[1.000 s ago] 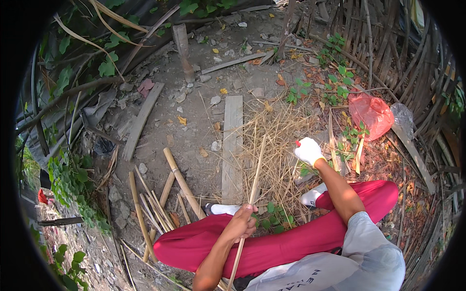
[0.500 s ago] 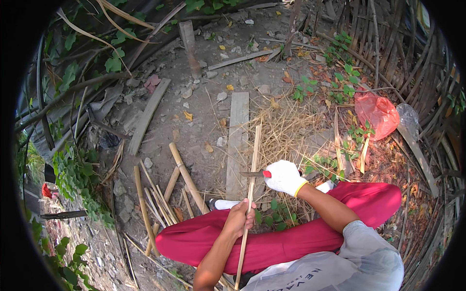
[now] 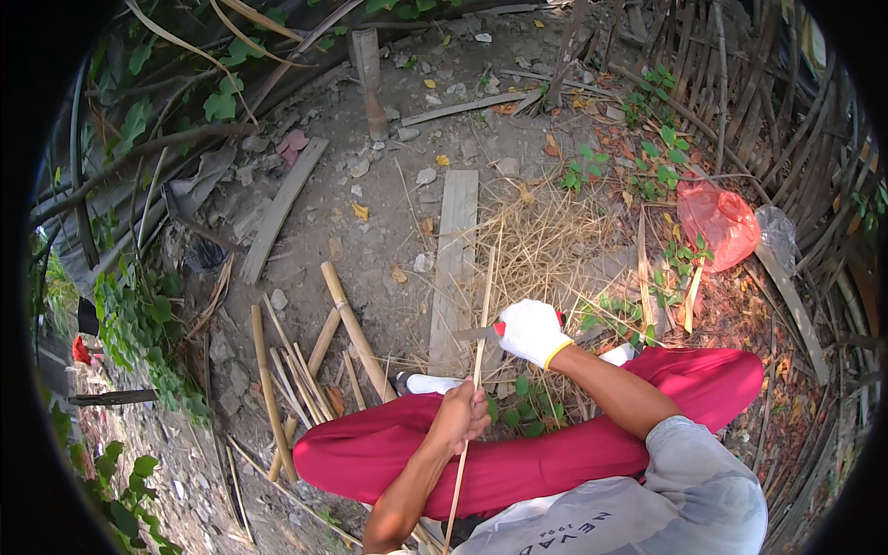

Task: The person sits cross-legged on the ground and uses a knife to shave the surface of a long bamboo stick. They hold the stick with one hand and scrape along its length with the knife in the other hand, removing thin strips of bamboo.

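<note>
My bare left hand [image 3: 458, 418] is closed around a long, thin bamboo strip [image 3: 483, 314], which slants across my lap with its tip up over the ground in front. In a white knitted glove with a yellow cuff, my right hand [image 3: 535, 333] grips a knife with a red handle. The knife's blade [image 3: 474, 334] points left and lies across the strip, above my left fist. Beyond the strip lies a weathered flat board [image 3: 455, 227], with a heap of pale shavings [image 3: 546, 236] on its right.
Several bamboo poles and split strips [image 3: 347, 319] lie left of my legs. Farther left is another plank [image 3: 287, 211]. A short post [image 3: 368, 83] stands at the back. Red plastic bag [image 3: 717, 225] and stick fence [image 3: 768, 102] are on the right. Leafy vines hang at left.
The strip has turned and now shows a narrower side. My gloved hand and the knife have shifted slightly left; my left hand keeps its grip. The whole view has moved a little.
</note>
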A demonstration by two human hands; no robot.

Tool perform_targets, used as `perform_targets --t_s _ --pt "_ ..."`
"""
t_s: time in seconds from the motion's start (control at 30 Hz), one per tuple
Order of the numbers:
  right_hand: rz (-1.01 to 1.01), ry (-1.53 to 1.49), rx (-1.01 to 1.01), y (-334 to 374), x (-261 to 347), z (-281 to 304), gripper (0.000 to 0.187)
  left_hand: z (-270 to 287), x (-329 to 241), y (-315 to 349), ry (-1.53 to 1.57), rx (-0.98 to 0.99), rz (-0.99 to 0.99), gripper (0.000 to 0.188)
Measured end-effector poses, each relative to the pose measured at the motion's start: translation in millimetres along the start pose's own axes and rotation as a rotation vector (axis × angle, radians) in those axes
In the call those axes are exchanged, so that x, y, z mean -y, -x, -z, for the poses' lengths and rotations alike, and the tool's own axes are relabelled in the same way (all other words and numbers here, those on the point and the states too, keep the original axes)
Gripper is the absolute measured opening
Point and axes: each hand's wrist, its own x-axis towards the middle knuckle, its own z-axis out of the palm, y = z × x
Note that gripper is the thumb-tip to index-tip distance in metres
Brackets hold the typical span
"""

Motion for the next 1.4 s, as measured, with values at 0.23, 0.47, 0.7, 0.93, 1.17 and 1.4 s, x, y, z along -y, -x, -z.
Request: perform_targets --t_s 0.23,0.47,0.7,0.93,1.17,1.4 --pt "-0.184 0.002 -0.068 -43.4 -46.6 -10.9 0.025 -3.0 8.1 -3.2 -0.006 0.007 0.041 0.036" --pt "-0.469 -0.018 -0.067 -85.1 -101.0 7.4 0.026 0.3 3.3 8.9 0.047 0.123 0.136 0.037" --pt "-0.464 -0.106 -0.079 -46.8 -130.5 12.8 0.030 -1.8 7.6 -3.2 -0.077 0.106 0.040 0.040" --pt "-0.138 -0.226 -0.092 1.1 -57.4 24.2 0.032 1.0 14.6 -6.5 -0.060 -0.032 -0.087 0.037" --pt "0.043 -0.111 0.050 18.9 7.4 35.9 0.024 -1.4 14.0 -10.0 -0.090 -0.077 -0.088 0.038" --pt "0.041 -0.044 0.123 21.5 17.2 32.7 0.024 -4.2 17.3 -9.7 -0.171 -0.143 -0.153 0.038"
